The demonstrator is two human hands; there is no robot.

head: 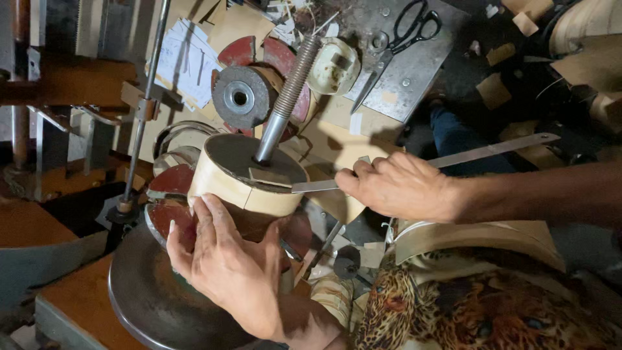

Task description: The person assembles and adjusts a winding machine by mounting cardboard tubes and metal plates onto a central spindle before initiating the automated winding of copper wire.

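Note:
My left hand [223, 259] wraps the near side of a round cylinder [249, 178] with a pale tan band and a dark top, set on a threaded metal rod [288, 97]. My right hand [395, 188] grips a long flat metal strip [492, 150]. The strip's tip lies on the cylinder's top edge, under a small paper flap. The cylinder stands above a round dark metal plate [146, 295].
A grey metal wheel with a red disc [243, 97] lies behind the cylinder. Black scissors [402, 39] rest on a metal sheet at the back. A white dish [334, 65], paper scraps and card pieces lie around. A leopard-print cloth [479, 308] covers my lap.

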